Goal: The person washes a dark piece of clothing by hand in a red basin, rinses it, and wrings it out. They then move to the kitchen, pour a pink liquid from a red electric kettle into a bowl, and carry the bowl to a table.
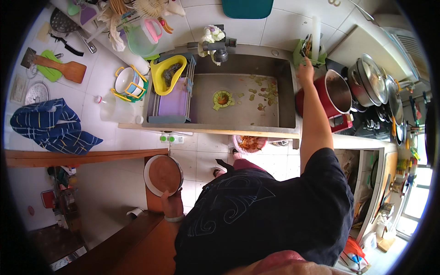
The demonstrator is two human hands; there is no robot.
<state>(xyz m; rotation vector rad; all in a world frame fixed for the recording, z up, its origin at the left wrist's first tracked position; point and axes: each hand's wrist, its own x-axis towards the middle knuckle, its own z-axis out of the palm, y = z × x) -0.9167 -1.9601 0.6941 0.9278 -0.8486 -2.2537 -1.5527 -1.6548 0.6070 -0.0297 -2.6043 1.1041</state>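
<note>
My left hand (172, 205) grips the rim of a round white bowl (148, 178) at the lower left, over the floor beside a wooden door frame. Smooth reddish-brown contents fill the inside of the bowl. My right arm stretches up past the sink's right end. At a green utensil caddy (321, 59), my right hand (306, 73) has its fingers among the upright utensils (307, 44). Whether they are closed on one is too small to tell. Just below that hand stands a red pot (325, 91) with its mouth tilted to the right.
Vegetable scraps (263, 91) lie in the steel sink (220, 118) around a yellow-green drain strainer (222, 99). A yellow corner basket (158, 74) sits on the sink's left rack. Stacked lidded pots (364, 80) crowd the right. A pink waste basin (252, 151) stands on the floor.
</note>
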